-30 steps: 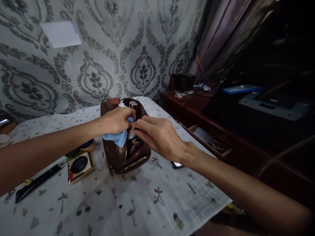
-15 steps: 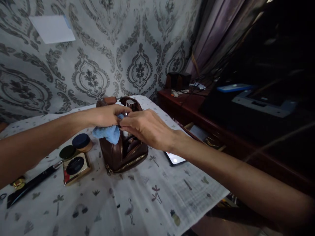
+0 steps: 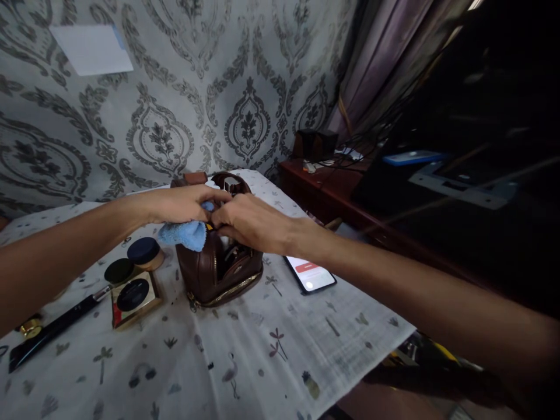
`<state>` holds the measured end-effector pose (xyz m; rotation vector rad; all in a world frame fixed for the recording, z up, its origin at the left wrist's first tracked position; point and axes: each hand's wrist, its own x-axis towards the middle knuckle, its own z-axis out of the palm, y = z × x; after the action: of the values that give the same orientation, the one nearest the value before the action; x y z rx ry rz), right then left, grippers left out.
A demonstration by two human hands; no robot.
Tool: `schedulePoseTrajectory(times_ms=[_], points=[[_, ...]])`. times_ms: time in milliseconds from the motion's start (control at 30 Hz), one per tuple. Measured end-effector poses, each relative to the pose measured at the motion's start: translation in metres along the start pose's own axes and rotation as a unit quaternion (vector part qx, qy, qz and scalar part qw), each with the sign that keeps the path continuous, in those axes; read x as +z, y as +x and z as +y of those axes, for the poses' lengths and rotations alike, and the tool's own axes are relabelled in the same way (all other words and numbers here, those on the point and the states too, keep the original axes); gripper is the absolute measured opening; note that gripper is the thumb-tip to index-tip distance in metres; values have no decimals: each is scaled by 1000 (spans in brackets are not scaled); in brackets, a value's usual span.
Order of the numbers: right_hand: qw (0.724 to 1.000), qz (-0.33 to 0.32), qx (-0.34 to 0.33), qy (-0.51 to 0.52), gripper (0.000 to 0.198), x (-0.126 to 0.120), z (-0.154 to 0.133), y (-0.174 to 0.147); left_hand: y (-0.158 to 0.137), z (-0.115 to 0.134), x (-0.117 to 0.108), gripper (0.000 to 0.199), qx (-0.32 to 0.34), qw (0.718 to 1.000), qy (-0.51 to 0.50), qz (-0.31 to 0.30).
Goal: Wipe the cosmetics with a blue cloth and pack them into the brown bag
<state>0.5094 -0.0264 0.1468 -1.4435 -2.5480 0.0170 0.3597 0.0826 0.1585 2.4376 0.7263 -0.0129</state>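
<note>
A brown leather zip bag (image 3: pixel 199 271) stands unzipped on the table, a silver-capped bottle (image 3: pixel 231 185) showing near its back. Over the bag's opening, my left hand (image 3: pixel 186 203) is closed on a light blue cloth (image 3: pixel 186 234), which hangs down on the left side. My right hand (image 3: pixel 251 221) meets it fingertip to fingertip, its fingers pinched together. A small yellow bit shows between the hands, but what the right fingers grip is hidden.
Left of the bag lie a gold-edged compact (image 3: pixel 135 297), a dark-lidded jar (image 3: pixel 145 254), a round dark green lid (image 3: pixel 119 270) and a black-handled brush (image 3: pixel 56 326). A lit phone (image 3: pixel 312 277) lies right, under my forearm. A dark red desk (image 3: pixel 324 189) adjoins the table.
My right forearm has shifted upward, uncovering more of the phone. The cloth and both hands have moved slightly left, and a yellow bit now shows between them.
</note>
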Motion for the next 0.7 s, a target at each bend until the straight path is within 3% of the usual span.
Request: schedulePoseTrajectory(times_ms=[133, 233, 367, 533, 700], points=[[998, -34, 28, -44, 13, 10, -3, -3, -4, 0, -5, 57, 21, 999, -11, -29], [998, -36, 25, -56, 15, 11, -3, -4, -14, 6, -2, 51, 46, 995, 75, 40], [997, -44, 3, -65, 17, 10, -1, -6, -44, 21, 19, 41, 40, 969, 177, 166], [993, -36, -47, -101, 35, 14, 0, -11, -80, 20, 53, 38, 38, 948, 218, 227], [987, -57, -31, -146, 50, 13, -8, -11, -85, 16, 59, 39, 12, 953, 207, 221]])
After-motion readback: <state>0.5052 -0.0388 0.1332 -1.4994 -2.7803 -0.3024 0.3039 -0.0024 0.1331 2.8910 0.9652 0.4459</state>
